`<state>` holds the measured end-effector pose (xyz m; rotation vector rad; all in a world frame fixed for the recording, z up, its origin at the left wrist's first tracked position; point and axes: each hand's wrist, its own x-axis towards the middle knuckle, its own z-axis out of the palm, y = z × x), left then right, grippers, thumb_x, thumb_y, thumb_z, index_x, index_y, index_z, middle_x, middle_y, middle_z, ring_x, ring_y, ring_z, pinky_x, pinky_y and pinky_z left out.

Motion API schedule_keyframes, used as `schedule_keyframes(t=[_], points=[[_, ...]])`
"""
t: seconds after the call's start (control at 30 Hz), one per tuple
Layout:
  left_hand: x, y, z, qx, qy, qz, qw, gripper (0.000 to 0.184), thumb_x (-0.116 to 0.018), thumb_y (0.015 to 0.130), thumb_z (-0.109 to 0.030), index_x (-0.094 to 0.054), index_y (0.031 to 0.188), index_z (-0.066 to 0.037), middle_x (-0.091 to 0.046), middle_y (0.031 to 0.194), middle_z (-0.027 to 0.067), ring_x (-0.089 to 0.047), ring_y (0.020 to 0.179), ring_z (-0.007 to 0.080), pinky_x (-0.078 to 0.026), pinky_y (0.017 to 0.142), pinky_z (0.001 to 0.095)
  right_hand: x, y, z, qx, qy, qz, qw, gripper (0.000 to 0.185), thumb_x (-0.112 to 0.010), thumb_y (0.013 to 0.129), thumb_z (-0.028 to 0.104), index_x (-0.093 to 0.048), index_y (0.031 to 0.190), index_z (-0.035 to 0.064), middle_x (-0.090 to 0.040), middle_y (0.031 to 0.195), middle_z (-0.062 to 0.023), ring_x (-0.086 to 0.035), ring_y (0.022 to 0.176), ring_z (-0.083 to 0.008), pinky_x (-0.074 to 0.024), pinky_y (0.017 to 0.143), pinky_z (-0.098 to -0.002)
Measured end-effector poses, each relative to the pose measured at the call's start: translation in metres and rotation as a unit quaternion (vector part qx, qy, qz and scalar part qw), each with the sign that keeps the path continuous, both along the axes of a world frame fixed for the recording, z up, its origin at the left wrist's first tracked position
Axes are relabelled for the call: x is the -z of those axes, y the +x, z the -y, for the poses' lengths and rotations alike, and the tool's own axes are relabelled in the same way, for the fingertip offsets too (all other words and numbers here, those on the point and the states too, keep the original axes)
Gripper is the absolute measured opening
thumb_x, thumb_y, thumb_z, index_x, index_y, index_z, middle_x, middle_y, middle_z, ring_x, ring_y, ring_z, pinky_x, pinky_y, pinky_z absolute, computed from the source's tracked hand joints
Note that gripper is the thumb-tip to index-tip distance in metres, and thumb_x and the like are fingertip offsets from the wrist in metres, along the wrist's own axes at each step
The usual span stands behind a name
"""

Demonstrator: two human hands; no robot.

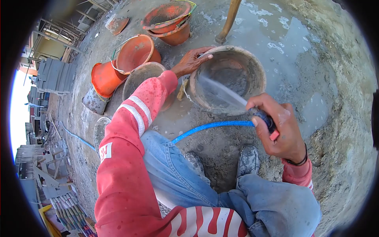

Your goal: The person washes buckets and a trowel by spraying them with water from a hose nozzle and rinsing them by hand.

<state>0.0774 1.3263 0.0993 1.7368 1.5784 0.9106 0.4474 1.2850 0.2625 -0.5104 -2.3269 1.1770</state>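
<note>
My left hand [194,62] grips the far left rim of a cement-crusted bucket [258,75], which is tilted with its mouth toward me. In my right hand [282,128] is a dark hose nozzle [265,119] with a red end, my fingers wrapped round it. A spray of water [223,90] runs from the nozzle into the bucket. The blue hose [213,125] trails left from my right hand past my knee. Grey residue coats the bucket's inside. A short wooden handle [182,89] lies by the bucket's left side.
Orange buckets [136,53] and a stacked pair [175,34] stand at the upper left, beside a greyish bucket [144,75]. A wooden pole [229,21] rises behind the bucket. Wet, muddy ground [292,59] surrounds my boots [248,160]. Grey blocks [55,76] are stacked far left.
</note>
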Motion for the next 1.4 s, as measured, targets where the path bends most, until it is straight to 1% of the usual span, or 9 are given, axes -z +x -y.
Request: schedule_keyframes(t=[0.3, 0.47, 0.57, 0.67, 0.8, 1.0, 1.1, 1.17, 1.4], points=[[-0.007, 0.006, 0.002, -0.005, -0.012, 0.032, 0.999, 0.046, -0.06, 0.102, -0.038, -0.061, 0.142, -0.015, -0.064, 0.138, 0.0097, -0.059, 0.127, 0.025, -0.044, 0.109, 0.0406, 0.014, -0.01, 0.0, -0.004, 0.011, -0.013, 1.0, 0.022, -0.063, 0.084, -0.001, -0.059, 0.104, 0.0074, -0.043, 0.055, -0.0105, -0.05, 0.046, -0.0333, -0.0378, 0.048, -0.0385], [-0.007, 0.002, 0.004, 0.036, 0.006, 0.01, 0.999, 0.066, -0.062, 0.08, -0.002, -0.057, 0.145, -0.014, -0.062, 0.14, 0.009, -0.058, 0.127, 0.0242, -0.043, 0.11, 0.0395, 0.015, -0.006, -0.001, 0.035, 0.029, 0.022, 0.999, 0.021, -0.063, 0.085, -0.001, -0.06, 0.104, 0.0074, -0.041, 0.054, -0.0097, -0.046, 0.044, -0.0331, -0.0368, 0.048, -0.039], [-0.013, 0.01, 0.003, 0.047, -0.003, 0.041, 0.998, 0.07, -0.054, 0.074, 0.002, -0.058, 0.143, -0.013, -0.061, 0.139, 0.0113, -0.057, 0.129, 0.0264, -0.042, 0.111, 0.0394, 0.013, -0.002, -0.001, 0.038, 0.038, 0.004, 0.999, 0.019, -0.062, 0.086, -0.001, -0.06, 0.103, 0.0071, -0.039, 0.054, -0.009, -0.044, 0.043, -0.0312, -0.0363, 0.048, -0.0378], [-0.026, 0.017, -0.008, 0.124, 0.03, 0.007, 0.992, 0.07, -0.061, 0.077, 0.004, -0.056, 0.145, -0.01, -0.057, 0.142, 0.0101, -0.049, 0.135, 0.0229, -0.037, 0.115, 0.0373, 0.015, 0.002, -0.001, 0.042, 0.008, -0.001, 0.999, 0.018, -0.061, 0.087, -0.001, -0.06, 0.103, 0.0065, -0.039, 0.054, -0.0077, -0.044, 0.043, -0.0286, -0.0359, 0.048, -0.0363], [-0.04, 0.022, -0.021, 0.189, 0.062, -0.106, 0.974, 0.063, -0.06, 0.081, 0.004, -0.059, 0.142, -0.013, -0.058, 0.138, 0.0118, -0.048, 0.137, 0.027, -0.039, 0.113, 0.0392, 0.012, 0.007, -0.002, 0.101, 0.005, -0.011, 0.995, 0.02, -0.063, 0.086, -0.001, -0.061, 0.104, 0.0058, -0.042, 0.055, -0.0074, -0.049, 0.045, -0.0276, -0.0376, 0.049, -0.0357], [-0.028, -0.013, -0.024, 0.094, 0.09, -0.195, 0.972, 0.048, -0.073, 0.087, -0.012, -0.065, 0.134, -0.015, -0.061, 0.134, 0.0129, -0.056, 0.127, 0.032, -0.045, 0.108, 0.0405, 0.02, -0.004, 0.005, 0.045, 0.027, -0.025, 0.998, 0.027, -0.065, 0.084, -0.002, -0.059, 0.109, 0.0065, -0.048, 0.06, -0.0106, -0.055, 0.049, -0.0316, -0.0418, 0.05, -0.0382], [-0.027, -0.017, -0.012, -0.015, 0.051, -0.157, 0.986, 0.045, -0.076, 0.088, -0.022, -0.066, 0.131, -0.012, -0.067, 0.126, 0.0132, -0.063, 0.118, 0.0309, -0.048, 0.1, 0.0398, 0.02, -0.006, 0.005, 0.043, 0.027, -0.03, 0.998, 0.027, -0.065, 0.084, -0.001, -0.059, 0.109, 0.0063, -0.05, 0.061, -0.0126, -0.056, 0.052, -0.0343, -0.0431, 0.051, -0.0404], [-0.021, -0.021, -0.007, -0.073, 0.046, -0.116, 0.99, 0.042, -0.073, 0.094, -0.025, -0.065, 0.132, -0.008, -0.071, 0.118, 0.0081, -0.065, 0.108, 0.0213, -0.049, 0.097, 0.0372, 0.02, -0.009, 0.009, -0.017, 0.011, 0.011, 1.0, 0.026, -0.065, 0.084, -0.001, -0.058, 0.108, 0.0062, -0.053, 0.062, -0.0134, -0.058, 0.053, -0.0356, -0.0443, 0.052, -0.0416], [-0.017, -0.027, -0.006, -0.093, 0.048, -0.122, 0.987, 0.041, -0.067, 0.099, -0.033, -0.065, 0.131, -0.008, -0.071, 0.118, 0.0077, -0.064, 0.108, 0.0187, -0.048, 0.097, 0.0353, 0.015, -0.012, 0.007, -0.035, 0.017, -0.013, 0.999, 0.029, -0.064, 0.082, 0.0, -0.057, 0.109, 0.0065, -0.057, 0.063, -0.0144, -0.06, 0.055, -0.0384, -0.0451, 0.052, -0.0433]])
